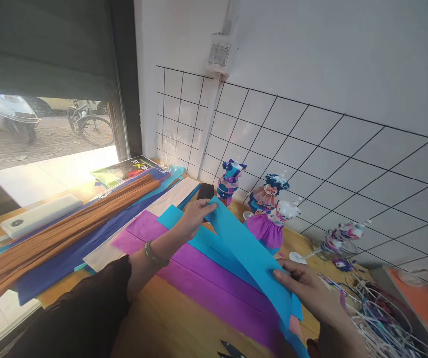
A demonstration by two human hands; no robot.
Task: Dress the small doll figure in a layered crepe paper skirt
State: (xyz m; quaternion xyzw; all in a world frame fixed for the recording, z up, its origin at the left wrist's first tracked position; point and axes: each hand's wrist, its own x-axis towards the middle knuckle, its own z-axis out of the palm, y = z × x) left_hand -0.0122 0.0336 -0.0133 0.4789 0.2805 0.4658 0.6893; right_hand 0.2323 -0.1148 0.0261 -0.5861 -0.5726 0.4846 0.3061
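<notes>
The left hand [194,216] is pinching the top end of a long blue strip [246,253] with its fingers. The right hand [313,288] is pinching the strip lower down, its thumb lying on top. The two hands seem to be holding the strip out straight, and that looks like the step going on now. The strip is slanting over more blue paper [210,243] and purple paper [217,286], and its low end is bending down past the right hand. Dark scissors [233,349] are lying on the wood counter [161,311] near the bottom edge. Three little dressed-up dolls [268,233] are standing behind the strip. Moving the strip from here would be calling for soft pinches and both hands going together, so nothing is creasing.
</notes>
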